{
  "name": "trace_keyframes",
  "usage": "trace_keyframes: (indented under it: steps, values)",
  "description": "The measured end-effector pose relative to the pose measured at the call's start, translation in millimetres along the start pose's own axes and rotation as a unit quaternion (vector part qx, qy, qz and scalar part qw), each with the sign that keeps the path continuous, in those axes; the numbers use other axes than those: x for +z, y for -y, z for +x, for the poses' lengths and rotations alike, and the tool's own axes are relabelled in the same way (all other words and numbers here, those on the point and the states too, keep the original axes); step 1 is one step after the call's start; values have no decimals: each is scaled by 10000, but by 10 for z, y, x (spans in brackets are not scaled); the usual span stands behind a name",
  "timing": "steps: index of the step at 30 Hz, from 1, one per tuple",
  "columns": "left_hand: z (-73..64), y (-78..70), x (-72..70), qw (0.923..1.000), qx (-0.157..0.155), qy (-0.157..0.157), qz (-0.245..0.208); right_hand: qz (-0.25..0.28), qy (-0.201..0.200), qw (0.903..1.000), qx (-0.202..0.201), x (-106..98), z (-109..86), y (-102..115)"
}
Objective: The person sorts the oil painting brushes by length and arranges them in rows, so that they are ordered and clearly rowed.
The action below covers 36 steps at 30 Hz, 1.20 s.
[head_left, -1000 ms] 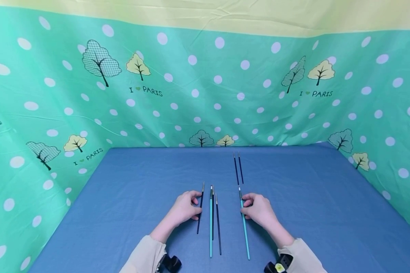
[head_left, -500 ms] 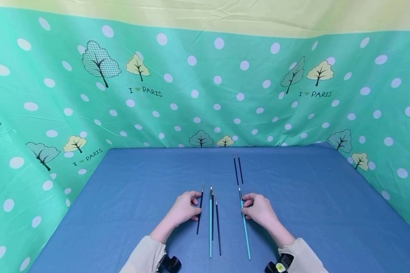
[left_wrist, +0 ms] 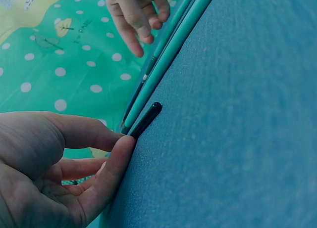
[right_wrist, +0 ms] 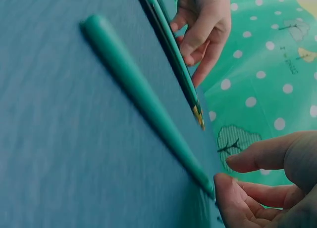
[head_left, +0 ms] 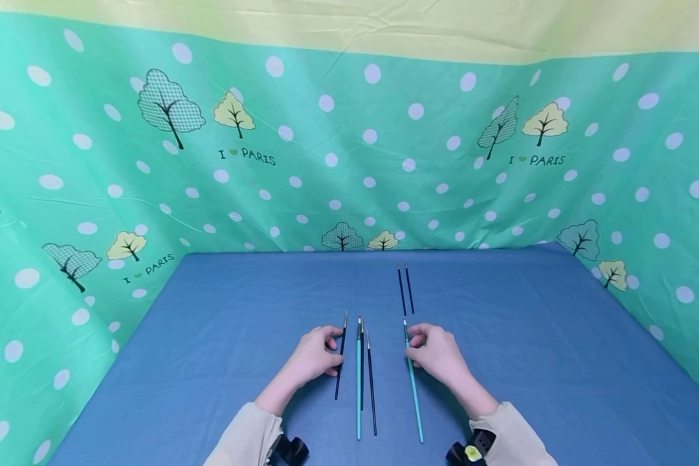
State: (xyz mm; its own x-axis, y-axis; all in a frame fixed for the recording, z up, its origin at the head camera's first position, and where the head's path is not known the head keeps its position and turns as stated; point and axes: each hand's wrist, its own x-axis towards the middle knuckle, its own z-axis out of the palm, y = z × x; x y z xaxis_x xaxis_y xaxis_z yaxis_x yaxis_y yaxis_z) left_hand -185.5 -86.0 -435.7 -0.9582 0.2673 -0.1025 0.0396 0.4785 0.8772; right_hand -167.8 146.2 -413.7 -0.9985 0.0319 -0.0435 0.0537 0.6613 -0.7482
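Observation:
My left hand (head_left: 312, 355) rests with thumb and forefinger along a thin black paintbrush (head_left: 337, 386); its rounded handle end (left_wrist: 148, 117) shows past the thumb in the left wrist view. My right hand (head_left: 438, 351) touches the side of a teal paintbrush (head_left: 416, 401) near its ferrule. In the right wrist view its thumb tip meets the teal handle (right_wrist: 148, 104), while the forefinger stands apart from it. Between the hands lie another teal paintbrush (head_left: 358, 388) and two black ones, the right-hand black paintbrush (head_left: 373, 395) slightly apart.
Two short dark paintbrushes (head_left: 402, 288) lie side by side farther back, beyond the right hand's brush. A blue cloth (head_left: 256, 298) covers the table. Green polka-dot curtains (head_left: 303, 142) close in the back and sides.
My right hand has shifted slightly left, and the teal paintbrush beside its fingertips has moved left with it. The left hand and its black paintbrush stay in place.

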Motion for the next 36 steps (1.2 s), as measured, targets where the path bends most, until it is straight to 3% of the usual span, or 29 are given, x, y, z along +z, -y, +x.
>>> trace_keyframes:
  steps: [6,14,23,36]
  values:
    - [-3,-3,1,10000,0,3,18,-251,12,9990,-358,92,-47,129]
    - [0,0,3,10000,-3,-16,28,-18,524,9973,-514,230,-105,218]
    - [8,8,3,10000,-13,-1,6,281,996,9937,-427,361,-139,242]
    - [10,10,1,10000,-18,12,2,49,1214,9917,-414,404,-175,282]
